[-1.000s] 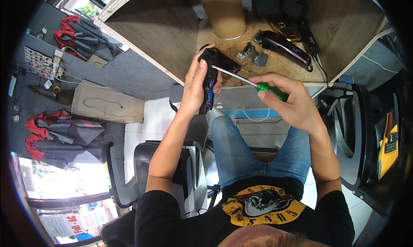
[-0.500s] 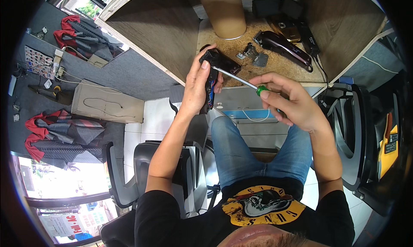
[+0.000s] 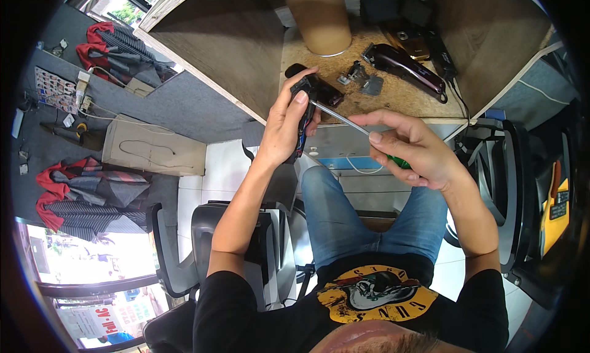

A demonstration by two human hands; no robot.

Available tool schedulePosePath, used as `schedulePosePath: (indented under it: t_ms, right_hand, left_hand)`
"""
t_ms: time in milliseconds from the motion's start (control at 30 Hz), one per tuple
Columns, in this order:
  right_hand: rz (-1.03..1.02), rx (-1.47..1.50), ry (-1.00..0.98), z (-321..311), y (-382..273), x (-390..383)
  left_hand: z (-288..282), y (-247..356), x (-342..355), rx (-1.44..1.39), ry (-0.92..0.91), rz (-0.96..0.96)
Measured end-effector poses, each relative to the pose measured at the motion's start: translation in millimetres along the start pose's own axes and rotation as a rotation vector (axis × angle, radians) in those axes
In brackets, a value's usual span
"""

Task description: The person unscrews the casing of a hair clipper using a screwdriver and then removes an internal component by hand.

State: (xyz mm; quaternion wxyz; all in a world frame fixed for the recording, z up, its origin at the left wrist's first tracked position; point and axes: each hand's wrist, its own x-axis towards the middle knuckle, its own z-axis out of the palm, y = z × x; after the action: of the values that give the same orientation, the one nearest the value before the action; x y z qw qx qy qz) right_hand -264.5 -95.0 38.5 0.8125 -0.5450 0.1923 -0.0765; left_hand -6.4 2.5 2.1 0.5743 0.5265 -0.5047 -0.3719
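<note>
Between the thumb and fingers of the left hand (image 3: 284, 126), the opened clipper body (image 3: 302, 130) is turned more edge-on than a second ago, so less of its coloured wiring shows beside the palm. That hand's thumb has shifted right with the upper end, and its forefinger reaches farther over the top. To its right, the tip of the screwdriver (image 3: 347, 120) has moved a little the same way and sits at the clipper body just beyond the thumb; whether it is in a screw is too small to tell. The right hand (image 3: 421, 147) has changed its grip: earlier the green handle (image 3: 399, 162) showed almost whole, while now thumb and fingers close around it and only a patch of green peeps out below them.

The body in the left hand's grasp looks black, long and narrow, tilted with its head end away from the wrist, with thin specks of blue and red along its open side. Just past the left fingers, a dark glossy piece (image 3: 329, 95) shows against the shelf (image 3: 369, 109). Ahead of the right hand lie small metal blade parts (image 3: 370, 85) and, farther right, a dark maroon clipper (image 3: 405, 67)
</note>
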Motion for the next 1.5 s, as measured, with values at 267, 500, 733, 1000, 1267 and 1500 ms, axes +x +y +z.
schedulePosePath:
  t_ms: [267,500,733,1000,1267,1500]
  right_hand:
    - [-0.705,-1.288,0.39,13.2,22.2,1.3]
    - [-0.554,-1.05,0.505,19.3,15.5,-5.4]
    - [-0.373,-0.784,0.398,18.6,9.7,-11.8]
    - [-0.683,-1.071,0.428,16.0,9.2,-12.7]
    - [-0.375,-0.902,0.427,19.1,7.7,-14.3]
    - [-0.633,-1.068,0.452,16.6,8.9,-11.2]
  left_hand:
    - [2.4,-0.4,0.3,0.067,0.03,0.01]
    - [4.2,-1.7,-1.3,-0.019,0.018,-0.006]
    - [4.4,-2.6,1.3,0.041,0.045,-0.004]
    - [2.3,-1.9,-0.9,-0.019,0.018,0.001]
    - [3.0,0.0,-1.6,0.007,0.021,-0.009]
    - [3.4,-4.0,1.1,0.042,0.033,0.018]
